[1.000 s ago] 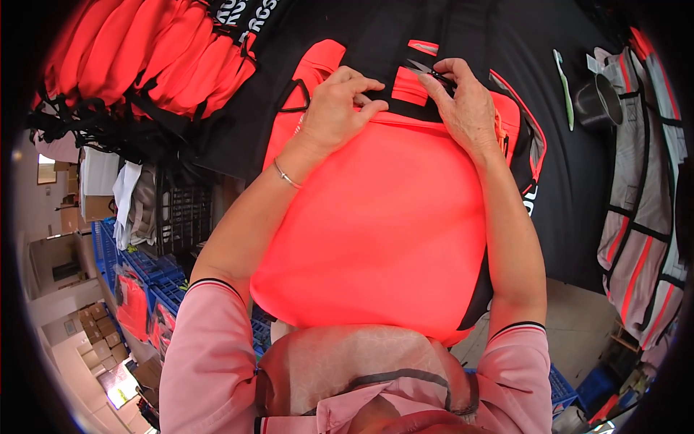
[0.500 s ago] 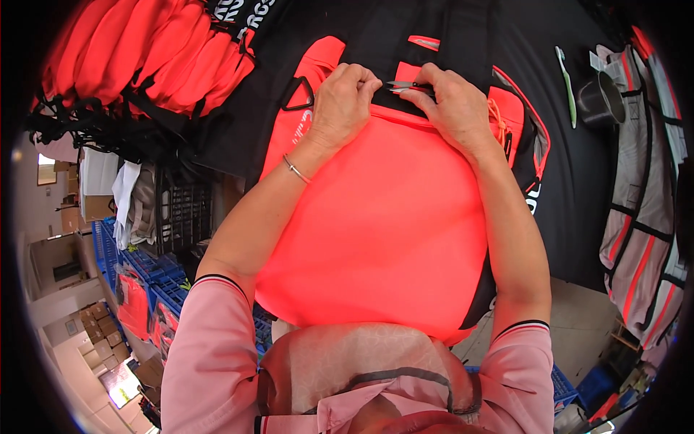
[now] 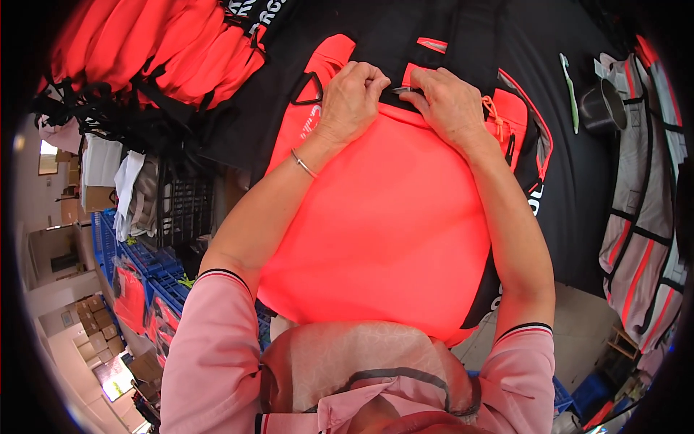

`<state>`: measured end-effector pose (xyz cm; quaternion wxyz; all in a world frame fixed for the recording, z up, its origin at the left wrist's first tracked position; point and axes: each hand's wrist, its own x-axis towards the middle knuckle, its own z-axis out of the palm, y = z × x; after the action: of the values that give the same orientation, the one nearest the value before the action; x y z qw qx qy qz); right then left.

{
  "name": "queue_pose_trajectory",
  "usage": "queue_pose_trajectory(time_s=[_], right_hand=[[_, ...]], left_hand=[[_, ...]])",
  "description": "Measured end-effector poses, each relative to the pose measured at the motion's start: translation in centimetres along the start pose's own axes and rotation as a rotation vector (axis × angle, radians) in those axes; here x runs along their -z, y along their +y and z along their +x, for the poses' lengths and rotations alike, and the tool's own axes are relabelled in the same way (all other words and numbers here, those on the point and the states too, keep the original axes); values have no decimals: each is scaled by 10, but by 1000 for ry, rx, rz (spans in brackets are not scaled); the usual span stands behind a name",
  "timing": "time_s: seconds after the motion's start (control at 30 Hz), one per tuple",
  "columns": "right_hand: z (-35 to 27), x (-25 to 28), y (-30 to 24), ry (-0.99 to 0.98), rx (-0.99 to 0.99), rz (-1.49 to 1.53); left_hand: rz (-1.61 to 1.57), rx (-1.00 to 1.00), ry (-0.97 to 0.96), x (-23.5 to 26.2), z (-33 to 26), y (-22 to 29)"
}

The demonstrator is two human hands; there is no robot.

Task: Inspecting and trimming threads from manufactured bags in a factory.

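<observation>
Two hands meet at the top edge of the orange bag [image 3: 390,217], which lies on the black table [image 3: 578,195] in front of us. Our left hand [image 3: 352,101] is curled shut, pinching the bag's edge, and our right hand [image 3: 450,105] grips a small dark piece beside it. A metal cup [image 3: 603,108] stands well apart at right.

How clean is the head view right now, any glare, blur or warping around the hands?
Head view: strong fisheye bending and a black vignette at the rim; the left hand and right hand are sharp near the top centre; the orange bag glows oversaturated, losing fabric detail; the window at left is blown out; the metal cup reads clearly.
</observation>
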<state>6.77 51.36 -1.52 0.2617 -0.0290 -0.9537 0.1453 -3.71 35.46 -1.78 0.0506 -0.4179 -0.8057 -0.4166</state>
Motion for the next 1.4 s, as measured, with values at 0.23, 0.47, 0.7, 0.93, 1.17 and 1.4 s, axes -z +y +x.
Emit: queue_pose_trajectory(time_s=[0.23, 0.47, 0.7, 0.93, 1.17, 1.4], right_hand=[[-10, 13, -1, -68, -144, 32], [-9, 9, -1, -38, -276, 98], [-15, 2, -1, 183, -124, 252], [-5, 9, -3, 141, -282, 440], [45, 12, -65, 51, -103, 563], [46, -24, -69, -51, -138, 733]], left_hand=[[270, -163, 205, 110, -64, 9], [533, 84, 268, 169, -77, -8], [494, 293, -73, 83, 34, 2], [-545, 639, -482, 99, 35, -28], [-1138, 710, -368, 98, 9, -51], [-1559, 755, -234, 78, -28, -60]])
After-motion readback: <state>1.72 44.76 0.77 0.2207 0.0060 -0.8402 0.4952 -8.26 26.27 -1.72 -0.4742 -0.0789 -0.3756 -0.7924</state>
